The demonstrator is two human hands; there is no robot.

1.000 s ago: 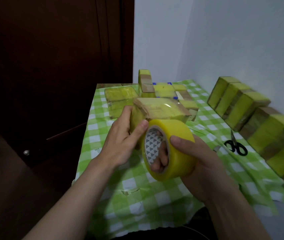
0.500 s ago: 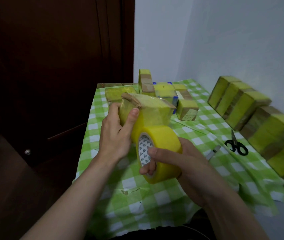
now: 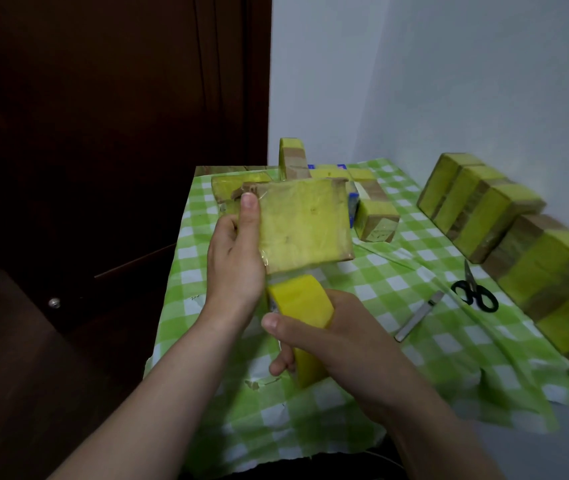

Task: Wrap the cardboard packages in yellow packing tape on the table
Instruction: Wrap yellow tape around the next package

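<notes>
My left hand (image 3: 234, 261) grips a flat cardboard package (image 3: 305, 225) by its left edge, thumb on the upper corner. The package is held upright above the table, and its broad face toward me is covered in yellow tape. Right below it, my right hand (image 3: 328, 336) holds the roll of yellow packing tape (image 3: 302, 308), fingers through the core. The roll sits close under the package's lower edge; whether a strip joins them is hard to see.
A green checked cloth (image 3: 414, 271) covers the table. Several taped packages (image 3: 484, 206) line the right wall, and more lie at the back (image 3: 378, 220). Black scissors (image 3: 473, 292) and a utility knife (image 3: 418, 317) rest on the right. A dark wooden door is on the left.
The package has been turned from lying flat to upright with its broad face toward me. The tape roll has travelled down from beside the package to under it.
</notes>
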